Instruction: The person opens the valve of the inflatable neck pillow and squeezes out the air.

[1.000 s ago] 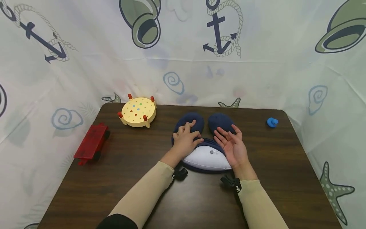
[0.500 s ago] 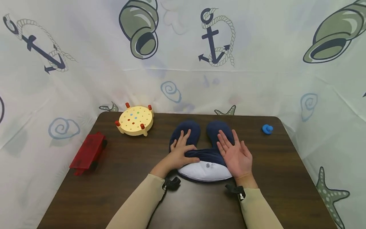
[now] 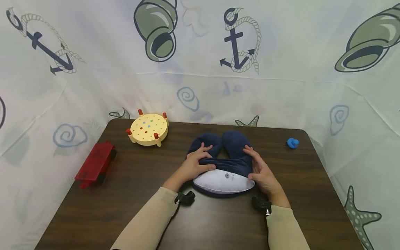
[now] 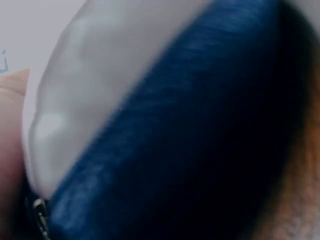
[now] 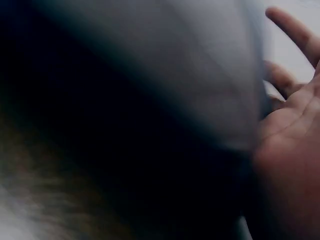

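Note:
A navy U-shaped neck pillow (image 3: 237, 165) lies on the table, its two rounded lobes pointing away and nearly touching. Along its near side a white inner panel (image 3: 222, 182) shows, with a small round snap on it. My left hand (image 3: 195, 165) rests on the pillow's left side, fingers loosely spread over the lobe and thumb by the panel. Against the right side lies my right hand (image 3: 262, 172), its thumb near the panel's corner; the right wrist view shows fairly straight fingers (image 5: 295, 32). A zipper pull (image 4: 40, 210) appears in the left wrist view. Both wrist views are blurred.
A red toy skateboard-like cart (image 3: 97, 163) with dark wheels stands at the left. Behind it sits a round yellow dotted toy (image 3: 149, 129) with red-tipped pegs. A small blue rubber-duck-like toy (image 3: 292, 143) lies at the far right of the brown table (image 3: 140, 208).
My right hand has turned from palm-up to lie against the pillow's right side. The right lobe has shifted left towards the other. The left hand has settled flatter on its side.

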The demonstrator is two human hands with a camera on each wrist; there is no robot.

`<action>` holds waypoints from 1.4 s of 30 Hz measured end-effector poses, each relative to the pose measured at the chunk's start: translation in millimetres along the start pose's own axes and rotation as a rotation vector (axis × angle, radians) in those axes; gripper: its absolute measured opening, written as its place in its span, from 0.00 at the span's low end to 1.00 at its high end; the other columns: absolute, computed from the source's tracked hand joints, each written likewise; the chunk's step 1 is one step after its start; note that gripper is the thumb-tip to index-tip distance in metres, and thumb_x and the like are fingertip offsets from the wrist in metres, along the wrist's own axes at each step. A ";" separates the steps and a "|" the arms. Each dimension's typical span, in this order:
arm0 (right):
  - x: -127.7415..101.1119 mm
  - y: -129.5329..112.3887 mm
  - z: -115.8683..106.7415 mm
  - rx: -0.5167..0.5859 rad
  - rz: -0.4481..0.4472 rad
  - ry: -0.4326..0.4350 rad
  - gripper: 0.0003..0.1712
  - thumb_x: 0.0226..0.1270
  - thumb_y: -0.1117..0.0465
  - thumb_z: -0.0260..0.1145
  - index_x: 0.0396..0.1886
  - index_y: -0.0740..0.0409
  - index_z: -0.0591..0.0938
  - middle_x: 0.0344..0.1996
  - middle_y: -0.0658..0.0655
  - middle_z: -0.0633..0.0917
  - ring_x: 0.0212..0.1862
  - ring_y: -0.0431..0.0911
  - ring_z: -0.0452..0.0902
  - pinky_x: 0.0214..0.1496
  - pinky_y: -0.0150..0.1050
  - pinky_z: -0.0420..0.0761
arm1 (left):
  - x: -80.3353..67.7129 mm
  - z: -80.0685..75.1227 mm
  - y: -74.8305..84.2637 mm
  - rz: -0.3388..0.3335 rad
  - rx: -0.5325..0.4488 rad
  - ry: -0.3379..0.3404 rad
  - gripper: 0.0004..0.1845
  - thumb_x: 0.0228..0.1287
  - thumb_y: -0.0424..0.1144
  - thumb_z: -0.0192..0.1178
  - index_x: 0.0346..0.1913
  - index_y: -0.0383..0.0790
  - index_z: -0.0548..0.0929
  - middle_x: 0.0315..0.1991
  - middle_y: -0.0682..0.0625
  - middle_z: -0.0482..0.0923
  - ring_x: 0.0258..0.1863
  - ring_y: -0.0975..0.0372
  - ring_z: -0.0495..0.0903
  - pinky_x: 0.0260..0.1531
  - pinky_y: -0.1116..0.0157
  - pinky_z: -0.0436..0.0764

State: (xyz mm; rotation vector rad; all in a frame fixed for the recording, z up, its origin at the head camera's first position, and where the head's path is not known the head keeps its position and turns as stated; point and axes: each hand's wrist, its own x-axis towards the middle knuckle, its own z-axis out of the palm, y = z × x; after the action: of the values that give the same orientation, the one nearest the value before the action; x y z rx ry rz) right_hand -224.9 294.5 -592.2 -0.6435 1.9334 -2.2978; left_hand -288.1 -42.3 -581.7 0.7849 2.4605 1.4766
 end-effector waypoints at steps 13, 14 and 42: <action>8.4 -1.4 8.7 -0.777 0.229 0.348 0.60 0.54 0.45 0.89 0.85 0.38 0.68 0.86 0.62 0.59 0.85 0.67 0.51 0.76 0.72 0.49 | -7.0 -32.5 -15.3 -0.050 0.129 -0.183 0.52 0.58 0.59 0.82 0.84 0.63 0.66 0.92 0.49 0.36 0.89 0.39 0.21 0.79 0.27 0.29; 9.0 -1.4 9.4 -0.786 0.261 0.328 0.64 0.53 0.43 0.89 0.87 0.34 0.63 0.87 0.62 0.58 0.85 0.67 0.51 0.77 0.73 0.49 | -10.4 -31.7 -15.3 -0.063 0.138 -0.201 0.56 0.56 0.61 0.82 0.85 0.64 0.63 0.92 0.50 0.33 0.88 0.39 0.20 0.79 0.26 0.28; 13.9 -8.5 20.3 -0.454 0.356 0.359 0.60 0.58 0.54 0.88 0.84 0.22 0.66 0.76 0.57 0.76 0.73 0.55 0.73 0.69 0.46 0.80 | 4.3 -21.5 -0.8 -0.206 -0.034 0.048 0.51 0.46 0.54 0.90 0.76 0.61 0.77 0.75 0.51 0.79 0.76 0.50 0.76 0.77 0.42 0.73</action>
State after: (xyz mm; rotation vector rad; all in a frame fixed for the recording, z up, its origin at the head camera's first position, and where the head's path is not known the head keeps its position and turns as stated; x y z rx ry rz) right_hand -228.5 273.1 -577.9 0.1126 2.5111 -1.8634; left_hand -300.7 -57.0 -571.1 0.4777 2.4580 1.4726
